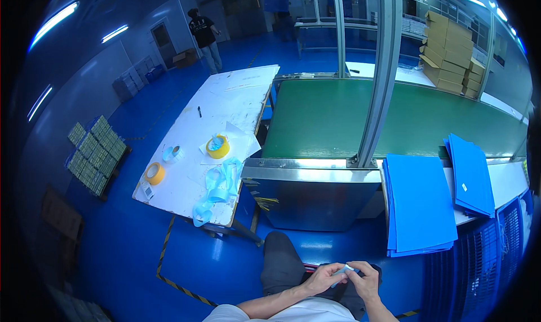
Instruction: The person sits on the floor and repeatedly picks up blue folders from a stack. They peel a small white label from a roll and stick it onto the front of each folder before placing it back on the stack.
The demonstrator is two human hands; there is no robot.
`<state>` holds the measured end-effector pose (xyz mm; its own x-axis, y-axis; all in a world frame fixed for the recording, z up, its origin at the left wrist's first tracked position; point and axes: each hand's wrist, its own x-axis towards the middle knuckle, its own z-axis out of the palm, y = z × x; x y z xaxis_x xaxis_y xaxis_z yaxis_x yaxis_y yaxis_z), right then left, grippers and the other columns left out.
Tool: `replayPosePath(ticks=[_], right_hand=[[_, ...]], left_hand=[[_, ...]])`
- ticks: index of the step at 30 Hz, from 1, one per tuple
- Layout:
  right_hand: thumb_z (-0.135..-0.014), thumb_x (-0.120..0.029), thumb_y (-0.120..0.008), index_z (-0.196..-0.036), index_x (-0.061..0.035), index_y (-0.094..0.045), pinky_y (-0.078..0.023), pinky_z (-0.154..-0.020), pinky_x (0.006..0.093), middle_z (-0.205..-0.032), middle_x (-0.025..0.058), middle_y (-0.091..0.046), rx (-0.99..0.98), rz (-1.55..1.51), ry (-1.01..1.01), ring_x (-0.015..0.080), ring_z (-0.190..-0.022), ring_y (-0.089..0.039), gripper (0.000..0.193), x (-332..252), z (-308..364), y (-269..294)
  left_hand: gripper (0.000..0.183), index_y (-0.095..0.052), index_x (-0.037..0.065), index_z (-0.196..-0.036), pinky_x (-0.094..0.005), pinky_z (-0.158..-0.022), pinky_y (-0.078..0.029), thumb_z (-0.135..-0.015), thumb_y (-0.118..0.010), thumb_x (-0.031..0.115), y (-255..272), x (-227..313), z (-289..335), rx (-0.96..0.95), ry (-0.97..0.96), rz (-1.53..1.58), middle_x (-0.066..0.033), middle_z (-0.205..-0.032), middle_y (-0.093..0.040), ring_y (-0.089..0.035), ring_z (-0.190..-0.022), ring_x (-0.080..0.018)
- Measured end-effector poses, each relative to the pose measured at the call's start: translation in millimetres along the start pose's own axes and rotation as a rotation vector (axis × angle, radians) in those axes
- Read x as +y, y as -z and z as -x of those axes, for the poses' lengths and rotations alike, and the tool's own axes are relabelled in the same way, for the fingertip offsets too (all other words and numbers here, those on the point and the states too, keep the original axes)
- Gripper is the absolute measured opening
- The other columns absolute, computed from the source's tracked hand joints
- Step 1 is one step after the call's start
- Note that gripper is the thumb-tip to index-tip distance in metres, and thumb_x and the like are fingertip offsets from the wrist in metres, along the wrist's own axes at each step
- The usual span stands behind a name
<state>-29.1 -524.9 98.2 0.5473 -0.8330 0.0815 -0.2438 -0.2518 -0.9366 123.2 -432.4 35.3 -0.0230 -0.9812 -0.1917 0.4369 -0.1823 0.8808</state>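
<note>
My left hand (323,279) and my right hand (366,279) meet in front of me, above my lap. Between their fingers is a small pale blue-and-white piece (341,270), narrow and light, its kind too small to make out. Both hands have their fingers closed on it, the left on its near left side and the right at its upper end. Parts of the piece are hidden by the fingertips.
A white table (191,124) at left carries yellow tape rolls (217,147), curled light-blue strips (217,193) and a black marker (199,111). Ahead is a green conveyor belt (321,119) with a metal post (380,74). Blue sheets (420,203) are stacked at right. A person (204,37) stands far back.
</note>
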Motion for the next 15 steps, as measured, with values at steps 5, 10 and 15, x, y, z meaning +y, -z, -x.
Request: replayPosePath(ticks=[5, 10, 15], right_hand=[[-0.081, -0.007, -0.073, -0.097, -0.0007, -0.076, -0.054, -0.083, 0.0317, -0.096, 0.0133, -0.074, 0.010, -0.041, -0.045, 0.0222, -0.092, -0.070, 0.018, -1.3, -0.6, -0.7], [-0.085, -0.003, -0.070, -0.095, 0.0018, -0.076, -0.054, -0.080, 0.0305, -0.095, 0.0131, -0.074, 0.037, -0.152, -0.143, 0.0211, -0.089, -0.069, 0.013, -3.7, -5.0, 4.2], [-0.084, 0.003, -0.069, -0.092, 0.0027, -0.074, -0.054, -0.076, 0.0315, -0.093, 0.0146, -0.074, 0.210, -0.112, 0.149, 0.0228, -0.085, -0.070, 0.010, -44.1, -19.8, 37.7]], left_hand=[[0.034, -0.056, 0.000, -0.134, -0.0262, -0.089, -0.052, -0.102, -0.057, 0.012, -3.8, 12.5, 2.8, 0.011, 0.043, 0.004, -0.0064, -0.111, -0.067, -0.064, -0.100, -0.0113], [0.037, -0.054, 0.000, -0.136, -0.0276, -0.092, -0.052, -0.101, -0.059, 0.012, -2.6, 11.1, 4.1, 0.009, 0.030, 0.014, -0.0069, -0.115, -0.066, -0.065, -0.101, -0.0121], [0.037, -0.055, 0.000, -0.135, -0.0294, -0.092, -0.052, -0.099, -0.061, 0.008, -2.7, 8.6, 1.6, -0.027, 0.000, 0.057, -0.0072, -0.118, -0.067, -0.066, -0.099, -0.0133]])
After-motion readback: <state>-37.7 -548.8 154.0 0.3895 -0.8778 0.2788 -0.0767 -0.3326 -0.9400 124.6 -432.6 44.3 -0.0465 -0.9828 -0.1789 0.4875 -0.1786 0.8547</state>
